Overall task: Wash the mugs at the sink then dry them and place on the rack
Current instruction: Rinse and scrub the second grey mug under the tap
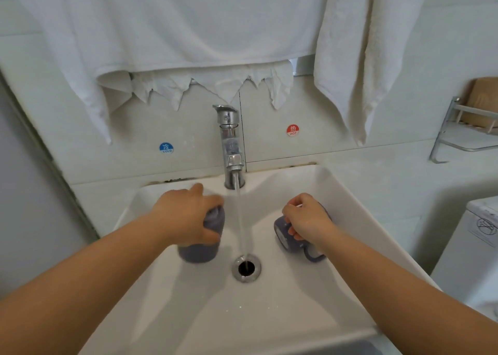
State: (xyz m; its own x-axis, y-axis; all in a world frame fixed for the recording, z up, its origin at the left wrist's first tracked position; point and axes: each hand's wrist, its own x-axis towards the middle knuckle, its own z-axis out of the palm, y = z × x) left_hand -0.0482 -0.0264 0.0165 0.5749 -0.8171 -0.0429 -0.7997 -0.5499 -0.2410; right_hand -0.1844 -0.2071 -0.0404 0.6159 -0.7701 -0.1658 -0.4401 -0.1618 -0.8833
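Left hand [188, 214] gripping upright mug [200, 243] | right hand [307, 220] gripping tilted mug [293, 237] | running water [241, 220] between grips | swing one mug inward under stream, rotate, keep hold firm.

White tiled wall [336, 128] hung with 2 white towels [188, 31]; perhaps a washing machine [474, 247] at right.
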